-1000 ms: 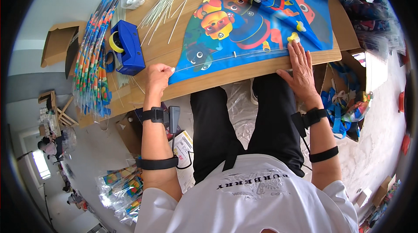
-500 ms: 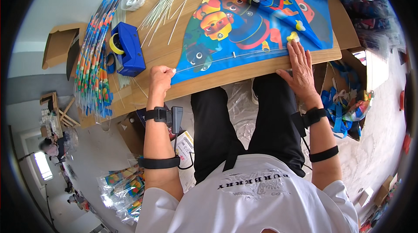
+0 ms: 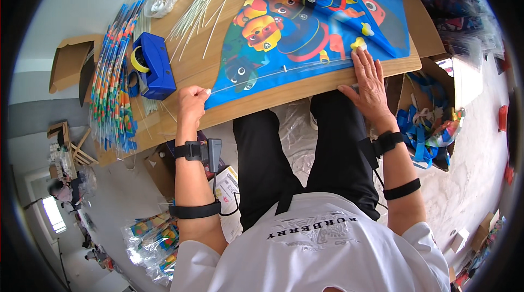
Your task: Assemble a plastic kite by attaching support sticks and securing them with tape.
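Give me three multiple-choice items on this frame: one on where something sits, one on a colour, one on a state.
1. Where is the tape dispenser relative to the kite sheet?
A. on the person's left of it
B. on top of it
C. on the person's right of it

2. What colour is the tape dispenser?
A. red
B. blue
C. green

3. How is the right hand placed?
A. clenched in a fist in the air
B. holding scissors
C. flat, fingers spread, on the near edge of the kite sheet

Answers: 1 A, it stands on the wooden table beside the bundle of striped sticks. 2 B, its body is plain blue. 3 C, the palm presses down while the left hand pinches a thin white rod.
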The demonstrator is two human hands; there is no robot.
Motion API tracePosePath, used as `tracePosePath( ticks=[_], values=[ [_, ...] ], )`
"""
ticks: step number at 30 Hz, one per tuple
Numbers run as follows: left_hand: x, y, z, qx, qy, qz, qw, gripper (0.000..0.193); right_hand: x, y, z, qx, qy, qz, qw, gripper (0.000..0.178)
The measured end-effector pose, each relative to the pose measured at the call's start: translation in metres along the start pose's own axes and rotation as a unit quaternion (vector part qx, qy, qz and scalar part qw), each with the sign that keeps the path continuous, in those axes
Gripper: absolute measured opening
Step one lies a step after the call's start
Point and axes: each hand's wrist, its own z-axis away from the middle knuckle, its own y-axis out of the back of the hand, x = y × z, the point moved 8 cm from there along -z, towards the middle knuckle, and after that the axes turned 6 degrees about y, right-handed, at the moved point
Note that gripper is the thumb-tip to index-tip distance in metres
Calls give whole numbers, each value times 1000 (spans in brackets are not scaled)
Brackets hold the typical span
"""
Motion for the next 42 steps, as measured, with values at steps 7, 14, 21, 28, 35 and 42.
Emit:
tracePosePath(
  ticks=[7,14,21,28,35,42],
  values=[
    [-1,2,11,-9,10,35,999,14,0,0,0,-2,-1,3,1000,78],
    [-13,-1,14,5,2,60,998,14,0,0,0,-1,1,13,1000,79],
    [-7,2,11,18,-6,66,998,13,1,0,0,-2,2,4,1000,79],
    [3,5,6,59,-31,-6,998,14,0,1,-1,-4,0,-7,1000,78],
    [0,-2,2,38,3,-25,999,14,-1,2,0,-5,0,-8,1000,76],
    [-2,0,3,18,-2,12,1000,15,1,0,0,0,3,-9,1000,77]
  ],
)
